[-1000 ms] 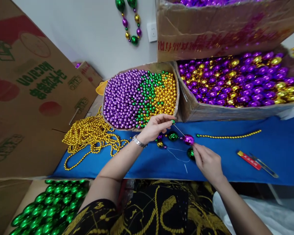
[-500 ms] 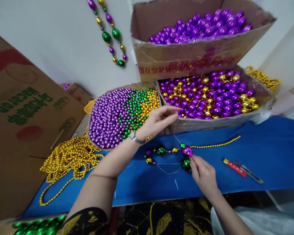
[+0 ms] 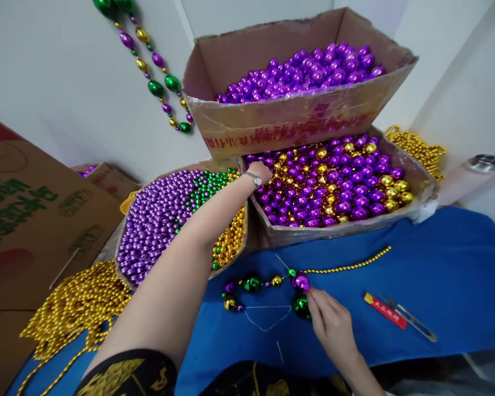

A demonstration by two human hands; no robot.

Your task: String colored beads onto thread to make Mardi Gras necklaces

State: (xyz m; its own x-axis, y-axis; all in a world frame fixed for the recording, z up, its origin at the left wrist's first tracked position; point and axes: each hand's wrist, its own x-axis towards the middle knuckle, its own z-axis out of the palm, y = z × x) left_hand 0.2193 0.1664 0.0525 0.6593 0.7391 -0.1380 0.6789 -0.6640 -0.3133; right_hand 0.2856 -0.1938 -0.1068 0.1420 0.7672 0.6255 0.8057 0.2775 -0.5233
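My left hand point(image 3: 260, 171) reaches over the back left corner of the cardboard box point(image 3: 305, 235) of purple and gold beads point(image 3: 358, 176). Its fingers point away and are hidden among or behind the beads. My right hand point(image 3: 334, 324) is closed in a pinch at the purple bead point(image 3: 301, 282) of a partly strung bead necklace point(image 3: 251, 284). Beside that bead are a small green bead point(image 3: 291, 272) and a large green bead point(image 3: 300, 304). A thin string end sticks up past the small green bead. More thread loops loosely on the blue cloth point(image 3: 457, 264).
A box point(image 3: 280, 132) of purple beads stands above. Left is a container of small purple, green and gold beads point(image 3: 157, 220), beside heaped gold bead strands point(image 3: 78, 302). A gold strand point(image 3: 350, 268), red-and-yellow packet point(image 3: 385, 311) and metal thread snips point(image 3: 416, 324) lie at right.
My left hand has moved forward from the front edge of the mixed bead box to its back left corner. My right hand keeps its pinch. The camera view has shifted.
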